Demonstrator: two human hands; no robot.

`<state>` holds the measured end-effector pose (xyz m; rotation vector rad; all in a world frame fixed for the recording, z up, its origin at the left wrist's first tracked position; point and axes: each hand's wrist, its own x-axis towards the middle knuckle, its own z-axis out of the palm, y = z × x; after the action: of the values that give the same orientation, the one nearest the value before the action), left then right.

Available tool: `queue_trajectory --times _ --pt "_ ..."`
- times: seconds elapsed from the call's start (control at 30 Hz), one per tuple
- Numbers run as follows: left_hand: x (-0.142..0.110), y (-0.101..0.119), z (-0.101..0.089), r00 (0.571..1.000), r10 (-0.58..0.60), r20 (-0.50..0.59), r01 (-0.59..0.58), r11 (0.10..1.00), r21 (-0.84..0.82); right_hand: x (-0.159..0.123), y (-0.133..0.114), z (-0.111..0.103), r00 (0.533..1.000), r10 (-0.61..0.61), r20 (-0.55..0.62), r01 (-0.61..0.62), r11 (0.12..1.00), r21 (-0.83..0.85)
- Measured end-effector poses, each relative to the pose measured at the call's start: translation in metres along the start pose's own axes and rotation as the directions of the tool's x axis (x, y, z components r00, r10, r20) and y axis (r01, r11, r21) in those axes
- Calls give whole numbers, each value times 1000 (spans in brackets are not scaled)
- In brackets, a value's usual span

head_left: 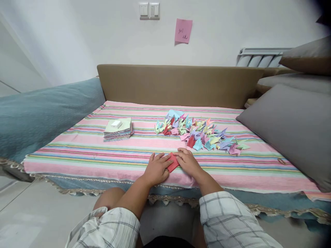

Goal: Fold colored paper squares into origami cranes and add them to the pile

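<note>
A small folded piece of red paper [173, 163] lies on the striped cloth, held between my two hands near the front edge. My left hand [157, 168] has its forefinger and thumb on the paper's left side, while its other fingers stretch forward over the cloth. From the right, my right hand [188, 162] grips the paper's upper right edge with bent fingertips; part of that edge is hidden. Beyond my hands sits a spread of many-coloured folded paper cranes [198, 132]. To the left stands a stack of square paper sheets [118, 132] with a small white block [116, 124] on top.
The striped cloth [77, 148] covers a sofa seat with a brown backrest [168, 84]. A blue padded armrest [51, 110] borders the left, and grey cushions [287, 127] pile up on the right. A pink note [183, 31] sticks to the wall.
</note>
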<state>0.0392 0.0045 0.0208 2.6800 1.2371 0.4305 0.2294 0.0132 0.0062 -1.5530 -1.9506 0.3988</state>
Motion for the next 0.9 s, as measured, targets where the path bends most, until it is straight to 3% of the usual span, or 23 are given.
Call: queue_trajectory --times 0.23,0.5,0.9 --pt "-1 0 1 1000 27 -8 -27 1000 10 1 -5 4 994 61 86 -48 989 -139" --pt "0 0 1 999 22 27 -23 999 33 -6 5 -5 994 -20 103 32 993 -117" --pt "0 -6 3 997 63 33 -66 994 91 -17 15 -15 992 -5 130 19 995 -101"
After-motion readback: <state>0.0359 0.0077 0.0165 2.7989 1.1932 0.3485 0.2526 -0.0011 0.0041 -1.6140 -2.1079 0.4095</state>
